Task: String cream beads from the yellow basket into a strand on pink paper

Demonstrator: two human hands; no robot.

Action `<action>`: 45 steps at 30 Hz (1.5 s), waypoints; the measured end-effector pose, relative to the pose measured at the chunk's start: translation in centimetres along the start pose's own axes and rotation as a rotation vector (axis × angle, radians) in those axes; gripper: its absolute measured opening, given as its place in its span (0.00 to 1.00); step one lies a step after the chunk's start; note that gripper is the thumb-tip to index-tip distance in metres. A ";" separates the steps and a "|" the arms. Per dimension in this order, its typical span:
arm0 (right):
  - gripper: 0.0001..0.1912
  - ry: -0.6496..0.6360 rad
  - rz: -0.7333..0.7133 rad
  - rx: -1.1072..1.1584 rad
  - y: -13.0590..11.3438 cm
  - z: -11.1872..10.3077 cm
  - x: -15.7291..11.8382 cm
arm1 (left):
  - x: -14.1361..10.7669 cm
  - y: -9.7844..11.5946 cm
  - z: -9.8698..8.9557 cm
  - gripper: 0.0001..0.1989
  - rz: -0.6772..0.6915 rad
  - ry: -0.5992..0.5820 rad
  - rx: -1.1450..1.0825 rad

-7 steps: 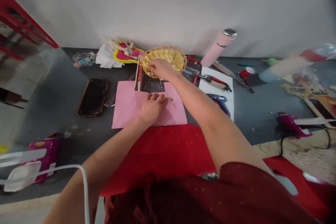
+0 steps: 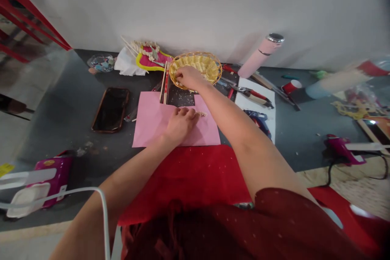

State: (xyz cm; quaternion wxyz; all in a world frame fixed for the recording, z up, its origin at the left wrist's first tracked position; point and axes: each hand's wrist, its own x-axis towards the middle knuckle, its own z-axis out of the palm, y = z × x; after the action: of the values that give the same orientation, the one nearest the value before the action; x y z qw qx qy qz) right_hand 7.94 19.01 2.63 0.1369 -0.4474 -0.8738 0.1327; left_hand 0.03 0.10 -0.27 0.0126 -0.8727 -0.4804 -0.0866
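Note:
My left hand [image 2: 182, 122] rests on a sheet of pink paper [image 2: 149, 126], its fingers curled and closed. A short strand of small pale pieces [image 2: 201, 113] sticks out by its fingertips, over the paper; how it is gripped is hidden. Beyond the paper, my right hand [image 2: 190, 76] reaches into the left side of a yellow wicker basket [image 2: 207, 65]. Its fingers are pinched together near small pale bits at the basket's bottom, and what they hold is too small to make out.
Thin sticks [image 2: 165, 83] lean left of the basket, beside a pink-and-yellow piece [image 2: 148, 63]. A phone [image 2: 111, 109] lies further left. To the right are pliers [image 2: 256, 96], a glue gun [image 2: 258, 122], a pink flask [image 2: 258, 57] and a red spool [image 2: 291, 86].
The whole view has shifted slightly, so things sit a little further right. Both hands keep nearly the same places, the left on the paper and the right in the basket.

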 end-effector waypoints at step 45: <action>0.06 0.197 0.298 0.044 1.3 0.9 -21.5 | 0.0 0.2 -0.3 0.18 0.008 -0.032 0.054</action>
State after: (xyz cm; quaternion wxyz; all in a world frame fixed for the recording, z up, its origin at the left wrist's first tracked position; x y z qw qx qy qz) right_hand 20.68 2.09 -1.24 0.2104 -0.5795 -0.7772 0.1263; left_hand 0.15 -0.01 0.06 0.0289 -0.8751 -0.4794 -0.0598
